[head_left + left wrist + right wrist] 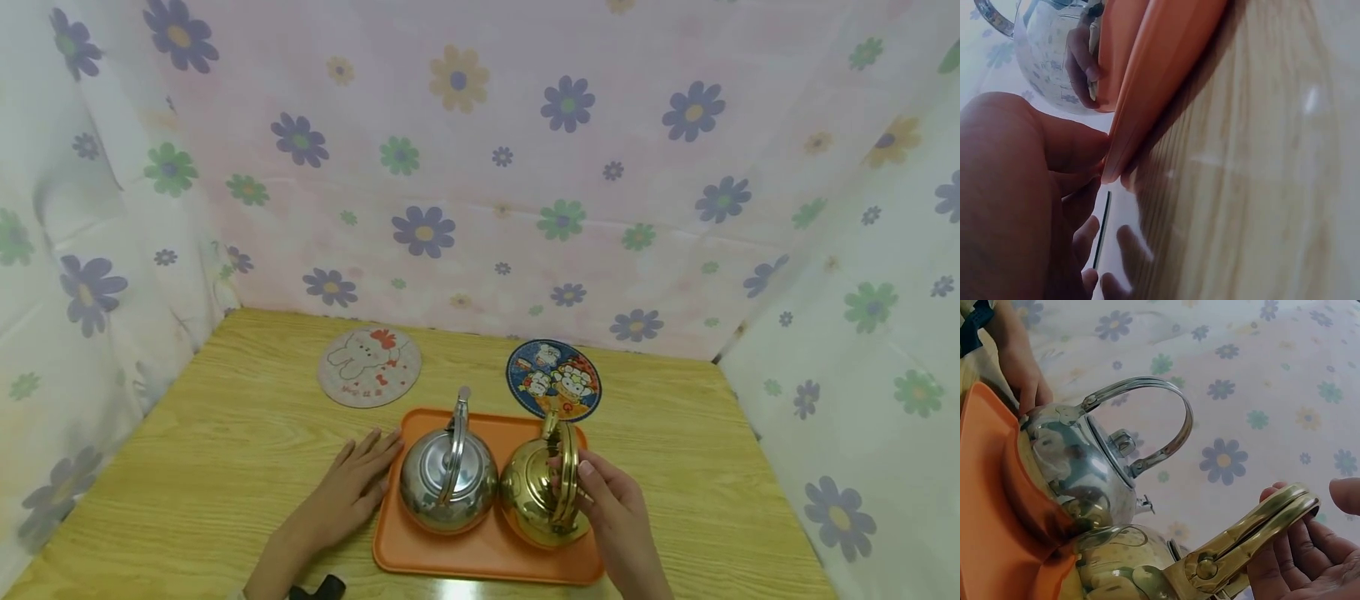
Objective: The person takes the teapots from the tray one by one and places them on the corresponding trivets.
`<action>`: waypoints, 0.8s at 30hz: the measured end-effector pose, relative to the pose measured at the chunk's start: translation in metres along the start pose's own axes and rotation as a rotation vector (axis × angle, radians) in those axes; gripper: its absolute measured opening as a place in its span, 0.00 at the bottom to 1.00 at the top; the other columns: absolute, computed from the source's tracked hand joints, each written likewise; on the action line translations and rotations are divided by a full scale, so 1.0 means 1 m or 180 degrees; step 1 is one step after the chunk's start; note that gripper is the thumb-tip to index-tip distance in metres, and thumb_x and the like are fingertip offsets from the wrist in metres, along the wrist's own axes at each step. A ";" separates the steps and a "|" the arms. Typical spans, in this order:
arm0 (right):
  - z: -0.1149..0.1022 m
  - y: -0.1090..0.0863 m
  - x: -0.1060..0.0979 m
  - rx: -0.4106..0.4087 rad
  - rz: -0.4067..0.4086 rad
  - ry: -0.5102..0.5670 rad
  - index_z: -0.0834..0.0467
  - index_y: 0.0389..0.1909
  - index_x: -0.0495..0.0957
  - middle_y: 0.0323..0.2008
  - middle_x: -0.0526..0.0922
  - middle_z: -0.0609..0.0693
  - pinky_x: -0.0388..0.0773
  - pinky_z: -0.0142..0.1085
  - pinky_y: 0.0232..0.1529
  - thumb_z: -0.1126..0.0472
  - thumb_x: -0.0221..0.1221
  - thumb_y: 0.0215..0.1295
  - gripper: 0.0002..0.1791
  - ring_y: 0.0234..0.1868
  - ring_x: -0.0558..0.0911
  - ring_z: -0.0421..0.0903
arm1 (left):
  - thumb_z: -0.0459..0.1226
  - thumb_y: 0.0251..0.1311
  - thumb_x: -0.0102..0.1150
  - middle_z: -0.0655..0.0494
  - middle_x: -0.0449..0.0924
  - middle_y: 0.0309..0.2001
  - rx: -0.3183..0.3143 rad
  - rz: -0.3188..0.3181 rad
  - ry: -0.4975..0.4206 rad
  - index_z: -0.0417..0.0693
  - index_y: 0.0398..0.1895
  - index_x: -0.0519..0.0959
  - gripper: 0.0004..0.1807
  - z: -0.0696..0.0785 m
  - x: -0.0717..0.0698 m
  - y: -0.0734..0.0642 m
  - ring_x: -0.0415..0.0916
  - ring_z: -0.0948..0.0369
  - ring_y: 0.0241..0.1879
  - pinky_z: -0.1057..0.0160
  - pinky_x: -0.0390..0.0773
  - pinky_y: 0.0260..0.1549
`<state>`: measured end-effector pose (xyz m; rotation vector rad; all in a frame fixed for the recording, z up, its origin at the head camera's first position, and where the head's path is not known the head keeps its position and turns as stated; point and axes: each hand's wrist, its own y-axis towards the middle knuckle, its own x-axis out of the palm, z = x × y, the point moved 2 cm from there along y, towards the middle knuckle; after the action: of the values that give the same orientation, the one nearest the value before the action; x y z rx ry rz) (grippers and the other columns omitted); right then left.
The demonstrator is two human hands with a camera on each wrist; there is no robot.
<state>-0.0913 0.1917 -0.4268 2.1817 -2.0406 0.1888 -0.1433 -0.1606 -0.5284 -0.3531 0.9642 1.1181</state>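
My right hand [617, 505] is at the handle of a shiny gold kettle [528, 483], its fingers hooked under the handle [1254, 540]. In the right wrist view the thumb stands apart from the handle. A silver kettle [448, 475] with its arched handle upright stands beside the gold one, on the same orange tray [465, 560]. At the tray's left edge lies my left hand [348, 492], fingers extended and spread. Close up in the left wrist view, its thumb and fingertips [1094, 147] meet the tray rim [1125, 134].
Behind the tray lie two round mats on the wooden table [187, 467]: a pink one with a rabbit [370, 367] at left and a dark blue cartoon one [525, 387] at right. Flowered cloth [495, 167] hangs around the back and sides. A black object [328, 588] shows near the left forearm.
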 end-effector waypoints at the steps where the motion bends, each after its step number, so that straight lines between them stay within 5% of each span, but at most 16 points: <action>1: 0.000 0.001 0.000 0.0029 0.0023 -0.0014 0.61 0.57 0.78 0.46 0.89 0.48 0.84 0.34 0.48 0.61 0.46 0.82 0.15 0.46 0.87 0.41 | 0.44 0.76 0.51 0.54 0.61 0.78 0.0010 0.0015 -0.0014 0.47 0.76 0.67 0.28 -0.001 0.001 0.000 0.52 0.43 0.78 0.46 0.39 0.78; 7: -0.002 0.006 0.004 0.0360 0.0296 -0.0141 0.78 0.64 0.68 0.42 0.88 0.52 0.86 0.35 0.44 0.64 0.54 0.77 0.24 0.41 0.87 0.42 | 0.43 0.75 0.52 0.53 0.63 0.77 0.0116 0.0135 -0.0047 0.46 0.75 0.68 0.28 -0.004 0.003 -0.001 0.55 0.41 0.77 0.61 0.30 0.78; 15: -0.007 0.010 0.006 0.0636 0.0532 -0.0422 0.77 0.59 0.72 0.37 0.87 0.52 0.85 0.33 0.38 0.68 0.58 0.72 0.20 0.35 0.86 0.41 | 0.41 0.74 0.54 0.50 0.66 0.75 0.0227 0.0270 -0.0050 0.44 0.73 0.70 0.27 -0.003 0.005 -0.002 0.59 0.38 0.74 0.70 0.26 0.75; 24: -0.006 0.011 0.011 0.0411 0.0635 -0.0380 0.78 0.57 0.74 0.35 0.88 0.52 0.86 0.33 0.35 0.69 0.60 0.70 0.20 0.33 0.86 0.42 | 0.41 0.74 0.54 0.51 0.66 0.75 0.0200 0.0274 -0.0104 0.46 0.74 0.70 0.27 -0.005 0.005 -0.001 0.58 0.39 0.74 0.71 0.25 0.74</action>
<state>-0.1014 0.1817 -0.4191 2.1047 -2.3756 0.2237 -0.1443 -0.1616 -0.5356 -0.2436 0.9908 1.1657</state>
